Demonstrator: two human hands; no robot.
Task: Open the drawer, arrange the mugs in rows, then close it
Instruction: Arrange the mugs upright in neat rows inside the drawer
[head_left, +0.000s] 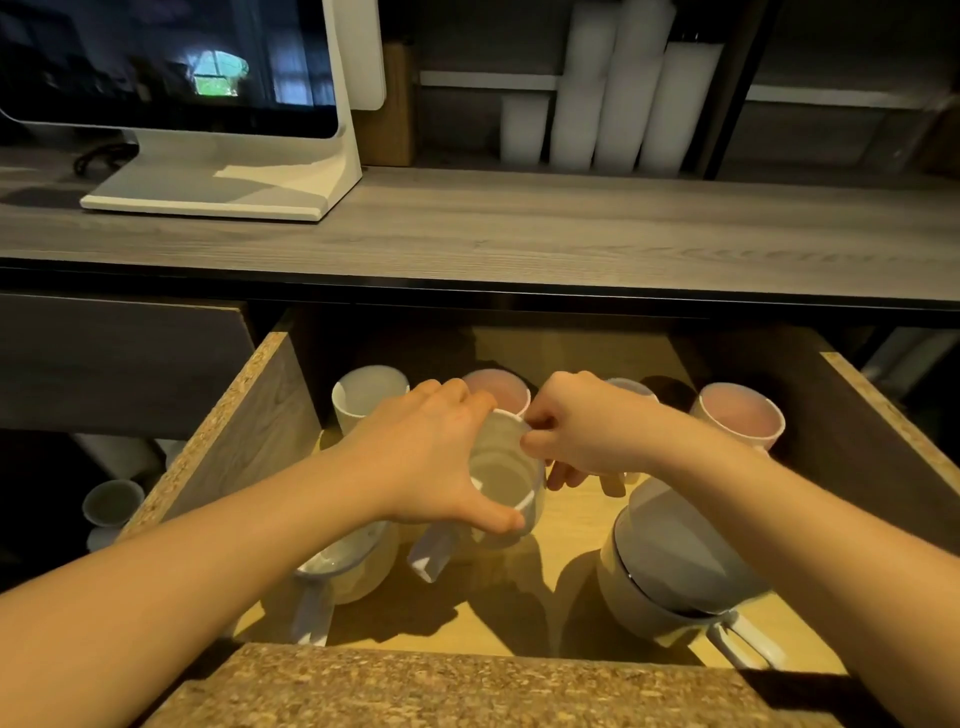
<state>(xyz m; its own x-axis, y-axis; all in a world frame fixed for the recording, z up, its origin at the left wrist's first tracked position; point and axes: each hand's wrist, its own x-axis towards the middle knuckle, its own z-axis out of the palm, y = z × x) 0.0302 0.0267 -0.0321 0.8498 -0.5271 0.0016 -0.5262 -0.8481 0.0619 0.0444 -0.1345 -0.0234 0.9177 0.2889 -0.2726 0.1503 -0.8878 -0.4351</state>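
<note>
The wooden drawer (244, 415) stands pulled out below the counter, with several mugs inside. In its middle, a white mug (501, 478) is held from above by my left hand (431, 457), thumb on the near rim and fingers over the far rim; its handle points toward me. My right hand (582, 436) pinches the same mug's right rim. Along the back stand a white mug (366, 397), a pink-lined mug (498, 389), another mug (631, 387) mostly hidden by my right hand, and a second pink-lined mug (740, 415). My left forearm partly covers a white mug (343, 566). A large white mug (670, 566) sits front right.
A wooden counter (519, 234) runs above the drawer, with a white monitor stand (223, 182) at left and stacks of white cups (608, 104) on shelves behind. The drawer's chipboard front edge (467, 686) is nearest me. A small bowl (111, 501) sits low at left.
</note>
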